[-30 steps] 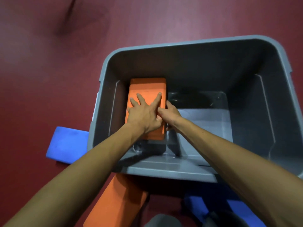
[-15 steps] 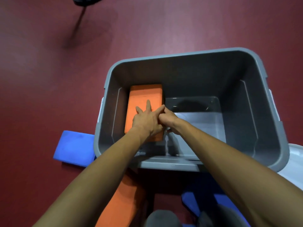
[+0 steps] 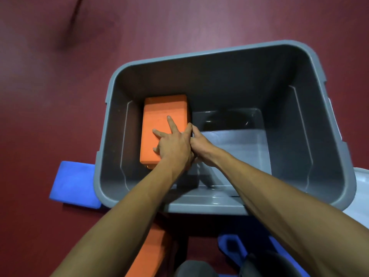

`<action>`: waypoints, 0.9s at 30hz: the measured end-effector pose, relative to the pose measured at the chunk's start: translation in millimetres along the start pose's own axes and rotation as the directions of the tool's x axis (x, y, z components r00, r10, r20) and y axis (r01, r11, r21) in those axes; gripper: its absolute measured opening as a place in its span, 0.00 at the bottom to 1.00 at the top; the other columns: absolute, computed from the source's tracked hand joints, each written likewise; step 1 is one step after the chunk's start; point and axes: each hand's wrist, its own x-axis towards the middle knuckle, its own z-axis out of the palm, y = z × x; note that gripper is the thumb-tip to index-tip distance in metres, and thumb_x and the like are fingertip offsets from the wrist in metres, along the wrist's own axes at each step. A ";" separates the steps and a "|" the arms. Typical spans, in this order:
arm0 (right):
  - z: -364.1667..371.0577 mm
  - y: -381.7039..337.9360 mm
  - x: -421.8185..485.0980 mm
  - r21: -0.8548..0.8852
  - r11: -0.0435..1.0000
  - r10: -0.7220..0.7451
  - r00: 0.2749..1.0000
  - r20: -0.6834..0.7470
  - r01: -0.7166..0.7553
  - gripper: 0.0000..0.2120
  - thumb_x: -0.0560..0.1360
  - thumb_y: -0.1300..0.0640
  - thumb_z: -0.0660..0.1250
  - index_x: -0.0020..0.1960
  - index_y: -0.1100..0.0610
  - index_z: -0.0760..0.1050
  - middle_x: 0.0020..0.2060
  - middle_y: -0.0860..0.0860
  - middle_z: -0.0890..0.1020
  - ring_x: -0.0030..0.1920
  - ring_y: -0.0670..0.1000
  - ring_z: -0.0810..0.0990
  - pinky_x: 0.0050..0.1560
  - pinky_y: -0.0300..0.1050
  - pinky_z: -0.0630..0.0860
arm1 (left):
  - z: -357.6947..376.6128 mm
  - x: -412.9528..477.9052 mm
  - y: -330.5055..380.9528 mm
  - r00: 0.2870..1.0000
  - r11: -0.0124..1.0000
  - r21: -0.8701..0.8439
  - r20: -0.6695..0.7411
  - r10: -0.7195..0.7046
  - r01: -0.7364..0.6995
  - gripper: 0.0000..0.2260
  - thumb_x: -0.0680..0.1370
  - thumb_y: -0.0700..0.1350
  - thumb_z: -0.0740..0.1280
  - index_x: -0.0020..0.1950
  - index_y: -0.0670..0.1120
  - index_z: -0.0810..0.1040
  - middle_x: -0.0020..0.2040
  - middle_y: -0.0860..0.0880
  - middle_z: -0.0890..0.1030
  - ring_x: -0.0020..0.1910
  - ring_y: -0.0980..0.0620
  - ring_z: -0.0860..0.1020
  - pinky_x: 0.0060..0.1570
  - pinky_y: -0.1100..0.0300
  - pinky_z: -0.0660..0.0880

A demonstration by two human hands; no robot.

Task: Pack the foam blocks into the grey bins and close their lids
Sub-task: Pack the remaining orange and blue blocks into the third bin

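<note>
An open grey bin (image 3: pixel 311 62) stands on the dark red floor. One orange foam block (image 3: pixel 159 114) lies flat on the bin's bottom, against its left wall. My left hand (image 3: pixel 173 144) rests on top of the block with its fingers spread and straight. My right hand (image 3: pixel 201 144) sits at the block's right edge, touching my left hand, and its fingers curl down along the block's side. The rest of the bin's bottom is bare.
A blue foam block (image 3: pixel 73 184) lies on the floor at the bin's left. Another orange block (image 3: pixel 147 254) and a blue block (image 3: pixel 229 246) lie in front of the bin, below my arms. A pale lid (image 3: pixel 361 188) shows at the right edge.
Both hands stay on the orange block at the bin's bottom. My left fingers have shifted a little on its top. The view has drifted, showing more of the bin.
</note>
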 end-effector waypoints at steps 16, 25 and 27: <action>2.3 -3.4 -10.4 -0.050 0.998 0.032 0.998 -0.057 -0.035 0.41 0.75 0.52 0.74 0.81 0.53 0.56 0.75 0.56 0.69 0.65 0.59 0.77 0.60 0.61 0.79 | -9.4 -18.4 -56.3 0.993 0.987 -0.149 0.091 0.080 -0.066 0.50 0.70 0.71 0.70 0.82 0.58 0.45 0.83 0.54 0.48 0.76 0.29 0.57 0.66 0.36 0.68; 0.7 4.9 -14.2 -0.059 0.998 -0.008 1.000 0.009 0.009 0.43 0.73 0.49 0.76 0.80 0.52 0.57 0.73 0.55 0.71 0.60 0.57 0.81 0.61 0.62 0.79 | -5.9 -16.6 -50.2 0.988 0.974 -0.222 0.137 0.071 -0.039 0.50 0.72 0.65 0.73 0.82 0.58 0.43 0.83 0.54 0.43 0.76 0.23 0.49 0.68 0.32 0.66; -0.7 6.0 -14.1 -0.052 0.999 -0.014 1.000 0.021 0.015 0.43 0.72 0.48 0.76 0.80 0.53 0.58 0.72 0.55 0.73 0.56 0.55 0.83 0.59 0.61 0.80 | -5.3 -16.4 -49.0 0.989 0.978 -0.204 0.132 0.070 -0.042 0.50 0.72 0.66 0.72 0.83 0.58 0.42 0.83 0.54 0.43 0.76 0.22 0.49 0.68 0.33 0.66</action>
